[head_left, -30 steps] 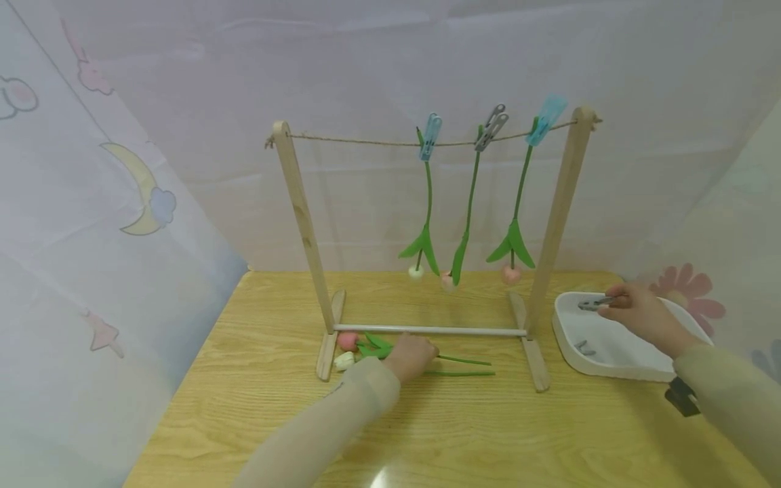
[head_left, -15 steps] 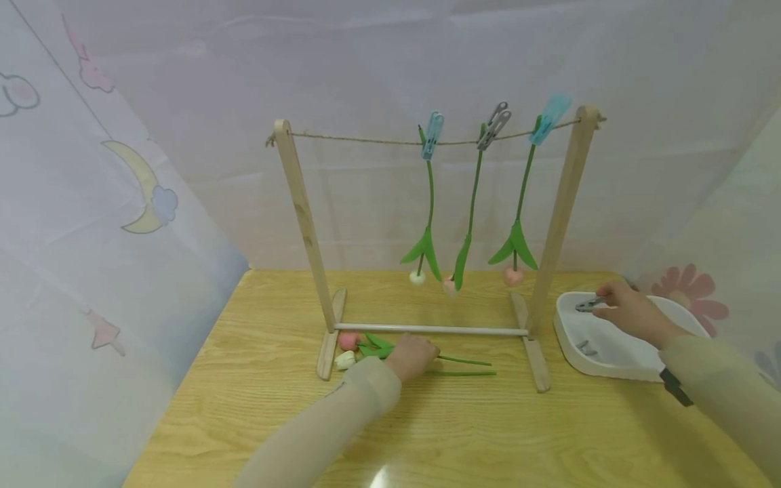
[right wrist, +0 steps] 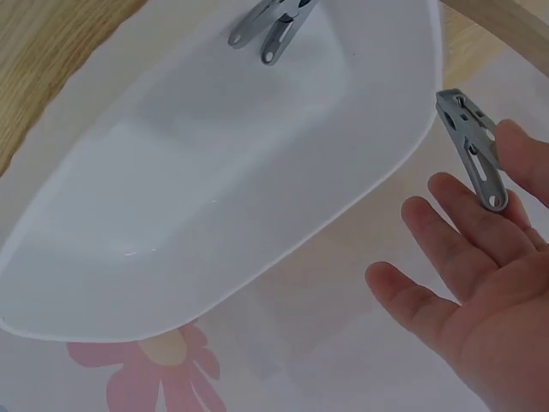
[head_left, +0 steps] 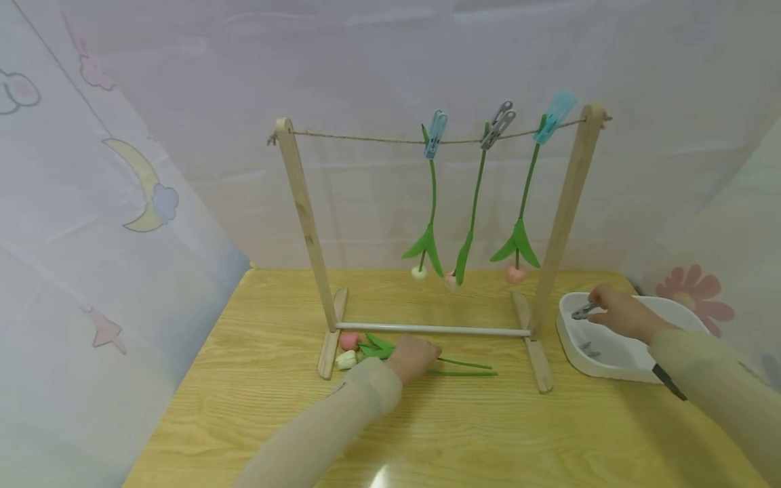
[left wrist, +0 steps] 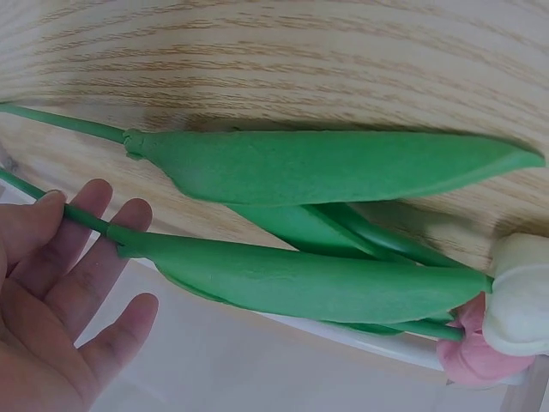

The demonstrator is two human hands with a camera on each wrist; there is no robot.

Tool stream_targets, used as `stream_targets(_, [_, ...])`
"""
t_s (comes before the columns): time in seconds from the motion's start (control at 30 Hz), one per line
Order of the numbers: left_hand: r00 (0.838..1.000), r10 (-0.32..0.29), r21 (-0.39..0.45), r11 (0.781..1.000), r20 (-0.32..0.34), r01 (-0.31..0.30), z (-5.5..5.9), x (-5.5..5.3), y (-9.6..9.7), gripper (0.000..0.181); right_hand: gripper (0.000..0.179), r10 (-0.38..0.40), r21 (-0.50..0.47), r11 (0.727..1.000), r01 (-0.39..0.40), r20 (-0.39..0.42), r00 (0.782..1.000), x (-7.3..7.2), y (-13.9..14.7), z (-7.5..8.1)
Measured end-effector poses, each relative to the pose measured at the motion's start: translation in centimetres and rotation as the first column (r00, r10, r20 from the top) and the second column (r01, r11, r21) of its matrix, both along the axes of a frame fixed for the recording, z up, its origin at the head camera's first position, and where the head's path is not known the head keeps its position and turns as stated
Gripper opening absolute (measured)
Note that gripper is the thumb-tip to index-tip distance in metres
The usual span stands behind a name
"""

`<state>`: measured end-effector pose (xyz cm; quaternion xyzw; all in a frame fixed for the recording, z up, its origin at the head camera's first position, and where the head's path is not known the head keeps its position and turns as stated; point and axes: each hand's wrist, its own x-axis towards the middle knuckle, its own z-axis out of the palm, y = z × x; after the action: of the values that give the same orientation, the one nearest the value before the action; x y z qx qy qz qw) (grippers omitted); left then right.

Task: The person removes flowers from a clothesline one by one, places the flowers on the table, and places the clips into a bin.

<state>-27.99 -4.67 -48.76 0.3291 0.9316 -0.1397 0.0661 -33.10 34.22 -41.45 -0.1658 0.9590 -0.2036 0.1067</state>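
My left hand (head_left: pixel 413 358) pinches the green stem of a tulip (left wrist: pixel 84 218) between thumb and fingers, low over the table. A second stem (left wrist: pixel 69 123) lies beside it. Their pink bloom (head_left: pixel 350 341) and white bloom (head_left: pixel 346 360) are at the left foot of a wooden rack. Over the left part of a white tray (head_left: pixel 610 371), my right hand (head_left: pixel 625 315) pinches a grey clothespin (right wrist: pixel 470 150) between thumb and forefinger, its other fingers spread. Another grey clothespin (right wrist: pixel 279 30) lies inside the tray.
The wooden rack (head_left: pixel 307 227) carries a twine line (head_left: pixel 354 140). Three tulips hang bloom-down from it by a blue clothespin (head_left: pixel 436 134), a grey clothespin (head_left: pixel 497 129) and a light-blue clothespin (head_left: pixel 554 118). A white rod (head_left: pixel 433 329) joins the rack's feet.
My right hand has drifted left over the tray, carrying the grey clothespin towards its left wall. The left hand keeps its place on the tulip stem.
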Motion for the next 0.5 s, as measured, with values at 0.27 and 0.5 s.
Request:
stream_targets(0.27, [1.0,0.016,0.047,0.999,0.006,-0.016,-0.2,-0.2,0.0,0.017,0.026,0.076,0.043,0.996,-0.074,-0.034,0.997,-0.7,-0.1,-1.1])
stream_targets(0.5, [1.0,0.013,0.046,0.999,0.022,-0.014,-0.2,-0.2,0.0,0.024,0.028,0.114,0.086,0.99,-0.112,-0.024,0.993,-1.1,0.7,-2.3])
